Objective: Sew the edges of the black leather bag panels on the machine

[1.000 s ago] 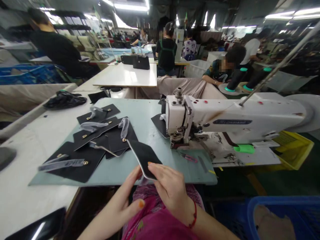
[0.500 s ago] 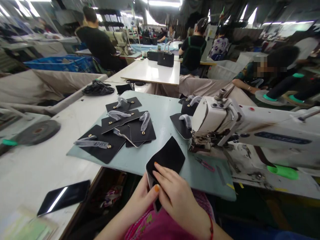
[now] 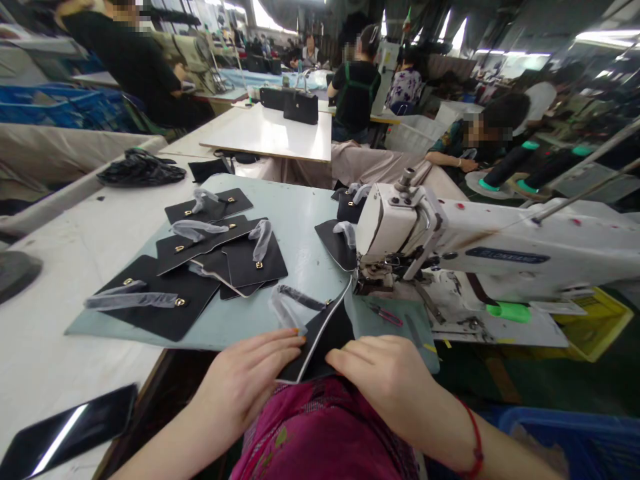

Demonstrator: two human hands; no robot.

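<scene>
A folded black leather bag piece [image 3: 331, 343] with pale cut edges lies at the table's near edge, its far corner by the sewing machine's needle area [image 3: 374, 272]. A plastic-wrapped strap [image 3: 290, 303] stands up from its left part. My left hand [image 3: 253, 367] grips the piece's near left side, fingers on top. At the near right side, my right hand [image 3: 383, 363] is closed on it, with the fingertips partly hidden. More black pieces with plastic-wrapped straps [image 3: 155, 300] lie overlapping to the left. Another black piece [image 3: 334, 241] sits beside the machine head.
A white sewing machine [image 3: 480, 247] fills the right side. Pink-handled thread snips [image 3: 387, 315] lie in front of it. On the left are a phone [image 3: 75, 427] and a black plastic bag [image 3: 143, 170]. Several people work beyond the white table [image 3: 270, 137].
The black piece has gone from upright in my hands to lying by the machine, its wrapped strap now showing. My hands have moved apart to either side. The view has swung right.
</scene>
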